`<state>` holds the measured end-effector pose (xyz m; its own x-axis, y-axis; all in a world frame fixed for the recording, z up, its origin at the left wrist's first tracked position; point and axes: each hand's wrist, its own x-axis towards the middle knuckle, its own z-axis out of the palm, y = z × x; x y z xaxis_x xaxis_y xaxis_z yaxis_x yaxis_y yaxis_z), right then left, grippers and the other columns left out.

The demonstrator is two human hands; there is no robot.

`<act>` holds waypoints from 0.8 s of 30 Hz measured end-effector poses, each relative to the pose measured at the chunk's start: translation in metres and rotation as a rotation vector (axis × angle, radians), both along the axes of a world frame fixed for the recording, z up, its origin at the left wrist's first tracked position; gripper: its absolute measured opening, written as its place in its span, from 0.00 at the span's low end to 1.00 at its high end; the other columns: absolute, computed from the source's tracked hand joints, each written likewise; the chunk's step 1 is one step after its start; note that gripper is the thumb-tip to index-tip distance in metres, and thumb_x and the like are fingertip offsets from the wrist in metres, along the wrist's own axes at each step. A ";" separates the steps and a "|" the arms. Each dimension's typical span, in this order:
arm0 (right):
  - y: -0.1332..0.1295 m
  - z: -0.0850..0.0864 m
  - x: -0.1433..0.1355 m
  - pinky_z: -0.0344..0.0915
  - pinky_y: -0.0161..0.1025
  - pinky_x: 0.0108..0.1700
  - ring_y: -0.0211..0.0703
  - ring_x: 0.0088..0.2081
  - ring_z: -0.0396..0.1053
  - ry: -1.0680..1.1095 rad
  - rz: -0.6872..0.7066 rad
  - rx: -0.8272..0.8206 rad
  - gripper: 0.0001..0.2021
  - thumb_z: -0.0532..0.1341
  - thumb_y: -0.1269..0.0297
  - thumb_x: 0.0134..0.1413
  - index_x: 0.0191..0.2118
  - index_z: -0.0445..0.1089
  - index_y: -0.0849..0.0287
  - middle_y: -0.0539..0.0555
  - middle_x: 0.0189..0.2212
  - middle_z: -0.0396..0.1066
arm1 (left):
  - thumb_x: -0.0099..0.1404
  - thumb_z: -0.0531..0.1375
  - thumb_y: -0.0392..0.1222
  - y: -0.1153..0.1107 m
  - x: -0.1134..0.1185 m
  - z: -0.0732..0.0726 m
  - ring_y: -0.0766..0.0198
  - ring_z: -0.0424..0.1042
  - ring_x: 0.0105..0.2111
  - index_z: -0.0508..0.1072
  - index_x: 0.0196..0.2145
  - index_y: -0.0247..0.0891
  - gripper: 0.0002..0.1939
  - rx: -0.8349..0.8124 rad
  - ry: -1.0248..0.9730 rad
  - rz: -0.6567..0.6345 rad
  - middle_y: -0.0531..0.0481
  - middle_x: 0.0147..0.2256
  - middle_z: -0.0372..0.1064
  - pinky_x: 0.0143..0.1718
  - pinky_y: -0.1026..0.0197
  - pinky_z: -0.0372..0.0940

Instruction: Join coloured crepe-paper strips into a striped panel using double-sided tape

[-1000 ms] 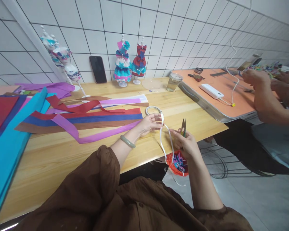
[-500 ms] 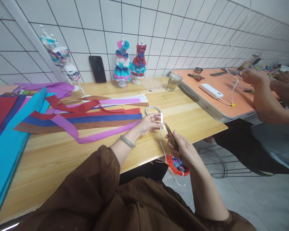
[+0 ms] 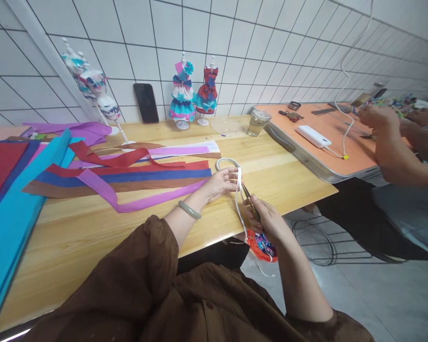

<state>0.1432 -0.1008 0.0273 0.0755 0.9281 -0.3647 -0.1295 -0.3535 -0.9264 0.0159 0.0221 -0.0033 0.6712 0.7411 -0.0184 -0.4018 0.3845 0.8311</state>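
My left hand (image 3: 221, 184) is closed on a narrow white strip (image 3: 239, 178) held upright at its fingertips. From there the strip's tail hangs down past the table's front edge. In my right hand (image 3: 266, 216) is a dark pair of scissors or snips (image 3: 250, 199), its tip pointing up and left, close to the strip below my left fingertips. Just behind my left hand, a white tape roll (image 3: 227, 159) lies on the wooden table. Red, blue, brown and purple fabric strips (image 3: 164, 177) stretch out left of my left hand.
Small dressed stands (image 3: 182, 102), a phone (image 3: 146, 103) and a lidded cup (image 3: 258, 122) line the wall. A bag of scraps (image 3: 262, 246) is below the table edge. At the right, another person's hand (image 3: 378, 116) is above an orange table (image 3: 328, 142) holding a white power strip (image 3: 313, 136).
My right hand has shifted slightly left with the tool, whose tip is closer to the strip. The strip's hanging part has moved a little. My left hand keeps its hold.
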 end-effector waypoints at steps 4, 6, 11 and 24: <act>-0.001 0.002 0.001 0.45 0.28 0.11 0.27 0.10 0.45 0.040 0.007 0.033 0.18 0.55 0.45 0.48 0.33 0.62 0.56 0.43 0.16 0.58 | 0.43 0.65 0.24 0.001 0.000 -0.002 0.61 0.70 0.39 0.65 0.45 0.38 0.30 0.000 0.002 0.009 0.44 0.41 0.67 0.39 0.57 0.64; -0.001 0.002 0.001 0.48 0.30 0.11 0.29 0.10 0.50 0.024 0.014 0.045 0.19 0.54 0.44 0.48 0.33 0.63 0.57 0.44 0.16 0.60 | 0.44 0.64 0.23 0.001 0.000 -0.002 0.63 0.70 0.38 0.65 0.46 0.38 0.30 0.002 0.002 0.012 0.45 0.40 0.67 0.41 0.56 0.64; 0.004 0.000 0.000 0.54 0.32 0.13 0.35 0.11 0.58 -0.005 0.046 -0.001 0.20 0.52 0.43 0.48 0.34 0.64 0.57 0.48 0.14 0.66 | 0.44 0.64 0.23 0.001 0.001 -0.003 0.64 0.70 0.38 0.65 0.47 0.38 0.31 0.018 -0.003 0.020 0.45 0.40 0.67 0.41 0.58 0.63; 0.010 0.001 0.002 0.52 0.32 0.16 0.35 0.11 0.56 -0.141 0.126 0.040 0.20 0.48 0.45 0.53 0.34 0.63 0.59 0.49 0.12 0.66 | 0.45 0.63 0.23 0.001 0.000 -0.003 0.62 0.69 0.38 0.68 0.46 0.36 0.29 0.001 -0.048 0.019 0.46 0.37 0.68 0.39 0.58 0.63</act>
<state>0.1455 -0.0904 0.0286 0.0057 0.9470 -0.3213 0.0451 -0.3212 -0.9459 0.0164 0.0232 -0.0061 0.6568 0.7539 0.0139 -0.4485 0.3757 0.8110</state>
